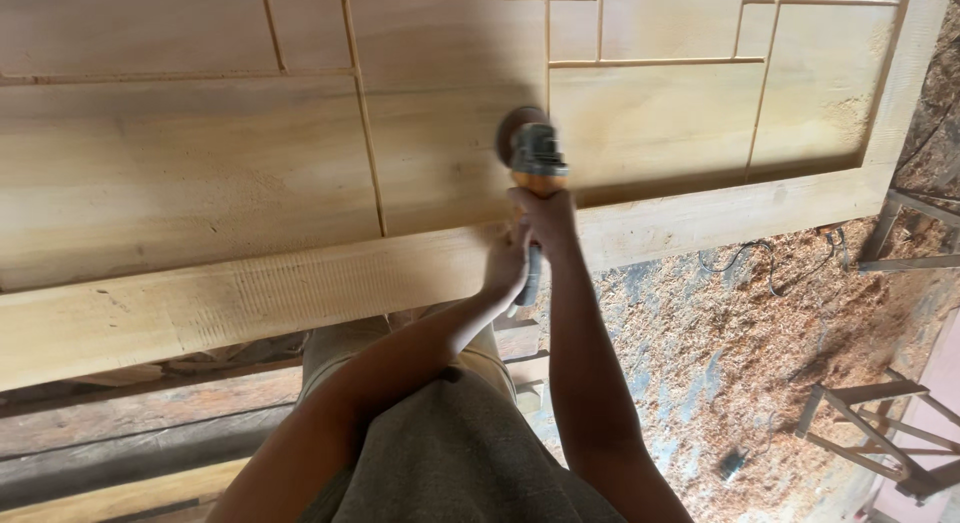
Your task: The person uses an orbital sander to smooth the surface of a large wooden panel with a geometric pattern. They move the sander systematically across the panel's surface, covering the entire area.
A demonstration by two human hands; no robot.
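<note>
A large pale wooden door panel (200,173) with grooved rectangular lines lies flat before me. Both my hands grip a hand-held angle grinder (536,155) whose round disc rests on the panel's surface near its front rail. My right hand (545,215) wraps the tool's body just behind the head. My left hand (507,263) holds the rear of the handle, lower and closer to me. The grinder's disc is blurred.
The floor at the right is covered in wood shavings and sawdust (740,353), with a dark cable (760,258) trailing across it. Wooden trestle frames (870,423) stand at the right edge. Planks (130,423) lie under the panel at the left.
</note>
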